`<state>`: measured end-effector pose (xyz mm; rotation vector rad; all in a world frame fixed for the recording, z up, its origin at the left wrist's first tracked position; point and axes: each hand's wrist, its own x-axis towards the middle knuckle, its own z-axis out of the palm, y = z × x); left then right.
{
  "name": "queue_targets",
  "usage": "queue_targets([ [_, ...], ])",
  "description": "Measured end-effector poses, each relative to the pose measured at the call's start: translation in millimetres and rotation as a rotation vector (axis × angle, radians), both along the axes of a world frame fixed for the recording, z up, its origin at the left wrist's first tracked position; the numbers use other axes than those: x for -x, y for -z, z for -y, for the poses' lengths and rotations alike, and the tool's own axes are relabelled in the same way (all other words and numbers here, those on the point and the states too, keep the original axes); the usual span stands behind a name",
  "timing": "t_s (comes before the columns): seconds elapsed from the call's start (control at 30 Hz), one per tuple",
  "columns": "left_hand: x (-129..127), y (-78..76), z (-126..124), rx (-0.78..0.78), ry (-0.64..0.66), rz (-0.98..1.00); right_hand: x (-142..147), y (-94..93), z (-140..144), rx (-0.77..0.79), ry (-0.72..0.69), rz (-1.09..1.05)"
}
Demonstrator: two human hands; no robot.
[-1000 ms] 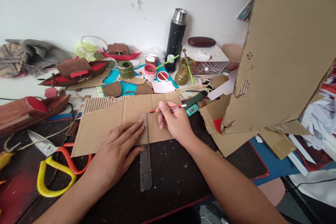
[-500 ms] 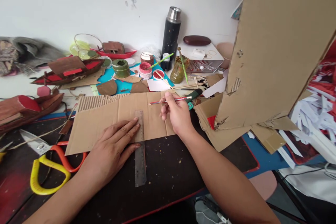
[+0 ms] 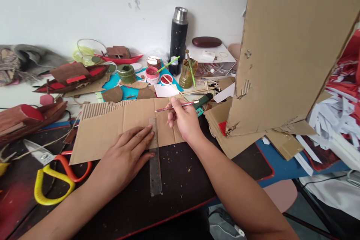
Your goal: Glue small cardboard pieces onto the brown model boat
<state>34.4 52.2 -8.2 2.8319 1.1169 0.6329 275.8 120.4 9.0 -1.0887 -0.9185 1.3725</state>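
Note:
A flat piece of cardboard [image 3: 95, 135] with bare corrugation along its far left edge lies on the dark board. Across its near edge rests a clear ruler [image 3: 155, 172], partly overhanging onto the board. My left hand [image 3: 126, 153] lies flat with fingers stretched out, the fingertips touching the ruler's left side. Held in my right hand [image 3: 182, 120] is a red and dark striped pencil [image 3: 161, 109], its tip pointing left just beyond the ruler's far end. Whether the tip touches the cardboard I cannot tell.
Yellow and orange scissors [image 3: 53, 172] lie left of the cardboard. Model boats [image 3: 74, 77], paint jars [image 3: 126, 74] and a black thermos [image 3: 179, 33] stand behind. A large cardboard panel [image 3: 289, 52] rises at the right, beside white paper strips [image 3: 332, 120].
The ruler has slid right along the cardboard, with my left hand moving along. My right hand still grips the pencil, its tip now nearer the ruler's end. The view has shifted slightly.

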Motion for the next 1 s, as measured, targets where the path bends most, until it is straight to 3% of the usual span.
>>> queue_targets([
  [0.37, -13.6, -0.2, -0.7, 0.003, 0.010, 0.001, 0.8, -2.7, 1.2, 0.001, -0.017, -0.014],
  [1.0, -13.5, 4.4, 1.3, 0.049, -0.007, 0.039, 3.0, -6.2, 4.9, -0.019, -0.022, -0.011],
])
